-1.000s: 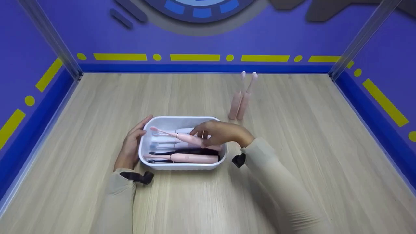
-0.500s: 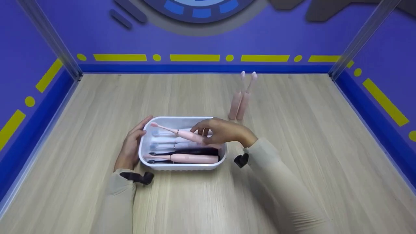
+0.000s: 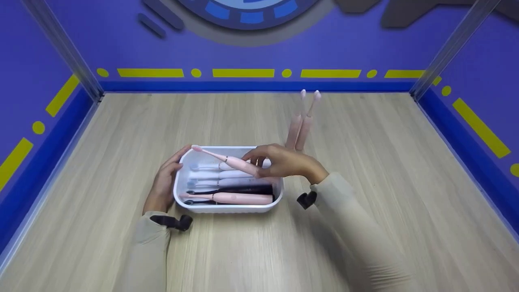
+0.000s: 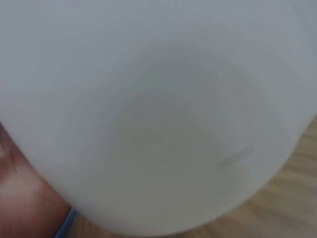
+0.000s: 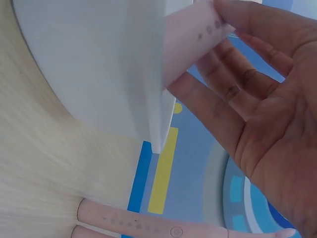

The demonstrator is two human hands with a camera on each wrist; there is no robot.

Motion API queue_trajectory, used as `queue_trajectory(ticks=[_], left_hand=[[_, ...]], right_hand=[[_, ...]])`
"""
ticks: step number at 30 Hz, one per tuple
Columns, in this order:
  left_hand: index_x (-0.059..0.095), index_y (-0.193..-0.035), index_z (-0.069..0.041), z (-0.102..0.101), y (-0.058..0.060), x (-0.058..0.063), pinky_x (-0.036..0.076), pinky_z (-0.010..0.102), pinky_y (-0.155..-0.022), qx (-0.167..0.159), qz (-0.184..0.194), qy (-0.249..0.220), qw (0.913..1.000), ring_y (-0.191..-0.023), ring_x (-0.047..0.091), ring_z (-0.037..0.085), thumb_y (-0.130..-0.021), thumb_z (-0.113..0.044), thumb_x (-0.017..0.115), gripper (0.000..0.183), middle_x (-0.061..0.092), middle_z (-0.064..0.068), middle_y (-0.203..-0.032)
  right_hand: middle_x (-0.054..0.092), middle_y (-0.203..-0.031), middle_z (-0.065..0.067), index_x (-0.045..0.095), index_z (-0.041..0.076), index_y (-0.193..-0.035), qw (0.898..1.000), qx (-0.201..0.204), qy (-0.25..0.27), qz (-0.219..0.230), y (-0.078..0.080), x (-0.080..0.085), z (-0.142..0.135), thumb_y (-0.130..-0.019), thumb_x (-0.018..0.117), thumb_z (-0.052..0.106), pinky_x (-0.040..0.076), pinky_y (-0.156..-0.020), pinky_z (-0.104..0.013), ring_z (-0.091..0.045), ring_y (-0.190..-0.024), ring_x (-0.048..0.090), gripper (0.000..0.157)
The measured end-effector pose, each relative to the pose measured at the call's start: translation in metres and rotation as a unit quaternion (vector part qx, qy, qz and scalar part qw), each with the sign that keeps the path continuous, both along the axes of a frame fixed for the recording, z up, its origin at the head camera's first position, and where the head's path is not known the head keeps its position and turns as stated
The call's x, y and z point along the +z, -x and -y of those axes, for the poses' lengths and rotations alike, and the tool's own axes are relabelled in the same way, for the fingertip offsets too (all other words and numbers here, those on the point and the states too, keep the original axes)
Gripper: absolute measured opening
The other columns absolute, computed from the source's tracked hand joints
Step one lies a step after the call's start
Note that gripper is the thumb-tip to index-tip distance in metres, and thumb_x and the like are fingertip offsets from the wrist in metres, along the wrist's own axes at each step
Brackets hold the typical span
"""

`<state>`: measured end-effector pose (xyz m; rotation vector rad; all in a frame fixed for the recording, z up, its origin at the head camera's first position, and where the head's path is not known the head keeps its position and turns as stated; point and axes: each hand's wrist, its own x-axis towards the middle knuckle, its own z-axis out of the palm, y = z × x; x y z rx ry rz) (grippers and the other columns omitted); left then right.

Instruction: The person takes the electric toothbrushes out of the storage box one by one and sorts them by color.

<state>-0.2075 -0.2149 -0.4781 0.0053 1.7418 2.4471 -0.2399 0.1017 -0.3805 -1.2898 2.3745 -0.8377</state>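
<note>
A pink electric toothbrush point(image 3: 241, 165) is pinched by its handle between the thumb and fingers of my right hand point(image 3: 286, 162). It slants over a white bin point(image 3: 231, 209), brush head up at the left. The right wrist view shows the handle's lower end point(image 5: 190, 42) just past the bin's rim. My left hand point(image 3: 160, 186) rests along the bin's left end, thumb at the rim and fingers fairly straight. Inside lie another pink toothbrush point(image 3: 243, 198), black toothbrushes point(image 3: 249, 189) and white ones point(image 3: 233, 174), partly hidden. The bin's pale wall point(image 4: 158, 124) fills the left wrist view.
Two pink electric toothbrushes, one on the left point(image 3: 292, 132) and one on the right point(image 3: 304, 134), stand upright side by side behind the right hand. The wooden table point(image 3: 101, 162) is bounded by a blue-purple back wall point(image 3: 259, 56) and side walls.
My right hand has lifted the pink toothbrush and shifted it slightly right; its brush head has risen to the bin's far rim. The left hand and bin stay put.
</note>
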Motion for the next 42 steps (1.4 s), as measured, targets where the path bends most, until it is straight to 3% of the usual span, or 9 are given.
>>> queue_trajectory(ticks=[10, 14, 21, 28, 35, 42], left_hand=[[0.031, -0.149, -0.003, 0.0, 0.0, -0.001, 0.014, 0.031, -0.121, 0.004, -0.007, -0.001, 1.0, -0.147, 0.021, 0.013, -0.091, 0.002, 0.023, 0.059, 0.026, 0.004, -0.159], [0.031, -0.149, -0.003, 0.0, 0.0, -0.001, 0.015, 0.031, -0.121, 0.008, -0.007, 0.001, 0.9999, -0.147, 0.021, 0.013, -0.091, 0.001, 0.024, 0.058, 0.026, 0.004, -0.159], [0.032, -0.15, -0.01, 0.0, 0.0, 0.0, 0.017, 0.032, -0.121, 0.0, 0.02, 0.0, 0.9998, -0.146, 0.023, 0.012, -0.092, -0.001, 0.025, 0.059, 0.025, -0.001, -0.159], [0.032, -0.15, -0.008, 0.0, 0.0, 0.0, 0.016, 0.03, -0.121, 0.009, 0.016, 0.007, 0.9998, -0.147, 0.021, 0.011, -0.092, -0.001, 0.026, 0.059, 0.026, 0.0, -0.159], [0.032, -0.15, -0.006, -0.001, 0.0, 0.0, 0.015, 0.03, -0.121, 0.013, 0.009, 0.009, 0.9998, -0.147, 0.019, 0.012, -0.092, -0.002, 0.027, 0.058, 0.026, 0.001, -0.159], [0.032, -0.15, -0.006, 0.0, 0.0, -0.001, 0.014, 0.03, -0.121, 0.012, 0.009, 0.011, 0.9998, -0.148, 0.018, 0.012, -0.092, -0.001, 0.026, 0.058, 0.025, 0.001, -0.159]], right_hand=[[0.069, -0.103, -0.005, 0.064, 0.008, -0.123, 0.999, -0.026, 0.043, 0.0, -0.005, 0.002, -0.007, -0.084, 0.068, 0.004, 0.053, -0.086, -0.039, -0.016, -0.095, 0.061, 0.04], [0.068, -0.101, -0.009, 0.062, 0.006, -0.125, 0.997, -0.036, 0.07, -0.002, -0.005, 0.001, -0.012, -0.084, 0.068, 0.003, 0.054, -0.085, -0.043, -0.019, -0.095, 0.061, 0.042], [0.067, -0.102, -0.012, 0.06, 0.004, -0.127, 0.992, -0.048, 0.115, -0.003, -0.005, 0.0, -0.019, -0.085, 0.066, 0.001, 0.057, -0.078, -0.03, -0.021, -0.096, 0.061, 0.042], [0.066, -0.105, -0.012, 0.059, 0.004, -0.127, 0.988, -0.044, 0.149, -0.006, -0.005, -0.004, -0.026, -0.086, 0.066, 0.001, 0.059, -0.077, -0.037, -0.021, -0.095, 0.06, 0.042], [0.065, -0.103, -0.01, 0.061, 0.005, -0.124, 0.981, -0.054, 0.184, -0.022, -0.005, -0.007, -0.035, -0.084, 0.069, 0.002, 0.059, -0.077, -0.032, -0.02, -0.094, 0.061, 0.041], [0.065, -0.108, -0.01, 0.062, 0.006, -0.124, 0.974, -0.074, 0.216, -0.01, -0.004, -0.012, -0.042, -0.084, 0.07, 0.004, 0.059, -0.079, -0.034, -0.02, -0.098, 0.061, 0.041]])
